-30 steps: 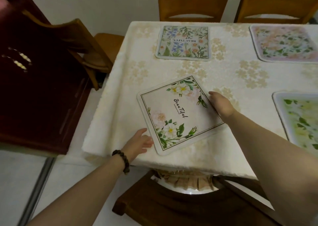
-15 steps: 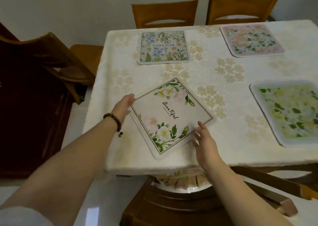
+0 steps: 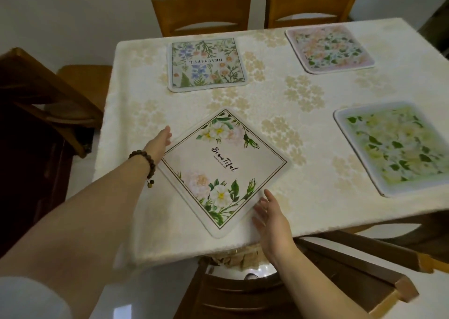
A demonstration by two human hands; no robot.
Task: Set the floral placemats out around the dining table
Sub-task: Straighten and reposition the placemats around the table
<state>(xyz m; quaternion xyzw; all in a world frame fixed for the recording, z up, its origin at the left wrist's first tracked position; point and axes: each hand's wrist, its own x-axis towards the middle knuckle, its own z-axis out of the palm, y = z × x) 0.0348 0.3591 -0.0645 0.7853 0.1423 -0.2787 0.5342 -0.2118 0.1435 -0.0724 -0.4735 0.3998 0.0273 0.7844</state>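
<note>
A cream placemat with white flowers and the word "Beautiful" (image 3: 222, 170) lies turned like a diamond near the table's front edge. My left hand (image 3: 159, 142), with a bead bracelet on the wrist, touches its upper-left edge with flat fingers. Fingers spread, my right hand (image 3: 272, 218) rests against its lower-right edge. Neither hand grips the mat. A blue-flowered placemat (image 3: 206, 63) lies at the far side, a pink one (image 3: 329, 48) at the far right, and a green-leafed one (image 3: 398, 146) at the right.
The table's cream tablecloth (image 3: 291, 100) has pale gold flower patches. Two wooden chairs (image 3: 202, 12) stand at the far side, one (image 3: 46, 95) at the left end, and one (image 3: 243, 292) is tucked under the front edge. A dark cabinet is at far left.
My right hand went from the mat's far right corner to its lower-right edge. My left hand went from the bottom corner to the upper-left edge. The mat has rotated a little.
</note>
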